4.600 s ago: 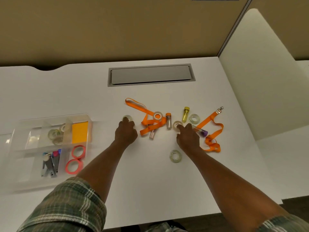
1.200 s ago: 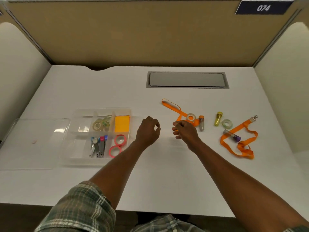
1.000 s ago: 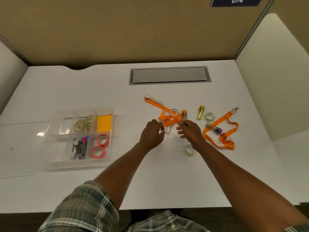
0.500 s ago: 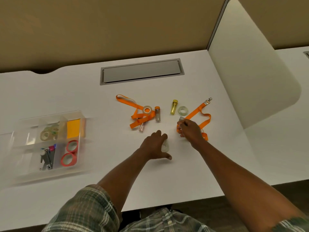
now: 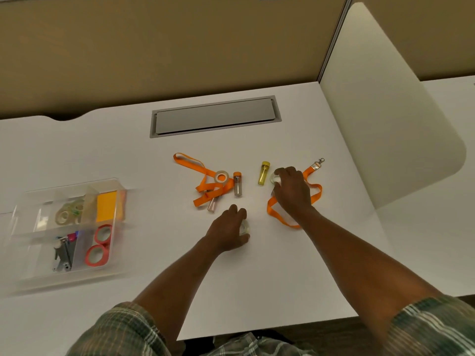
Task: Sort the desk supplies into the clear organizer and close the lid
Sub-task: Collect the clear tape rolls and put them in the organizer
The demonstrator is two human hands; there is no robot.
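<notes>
The head view takes in one white bench [image 5: 282, 278]. On it lie two orange lanyards, three vials and three loose tape rolls.

The left lanyard [image 5: 205, 187] is bunched near the middle, and a pale-cored roll [image 5: 221, 176] rests on it. An orange-capped vial [image 5: 237, 185] lies just right of that roll, and a pinkish vial [image 5: 212, 204] touches the lanyard's near end. A yellow vial [image 5: 264, 173] lies further right. The right lanyard [image 5: 282, 219] loops partly under the right hand [image 5: 291, 191].

That hand is arched, its fingertips curled onto the far clear roll [image 5: 275, 179], which sits beside the yellow vial. Whether anything lies under its palm cannot be told. The left hand [image 5: 226, 233] has its fingers and thumb curled around the near clear roll [image 5: 245, 227], low on the bench.

The clear organizer [image 5: 77, 277] stands well apart at the left edge and is blurred.
- **Far middle compartment:** a cluster of clear tape rolls [image 5: 65, 214], too smeared to count.
- **Far right compartment:** one orange pad [image 5: 106, 206].
- **Near right compartment:** two red rolls, the far one [image 5: 103, 233] and the near one [image 5: 96, 255].
- **Near middle compartment:** metal tools and coloured markers [image 5: 63, 255].
</notes>
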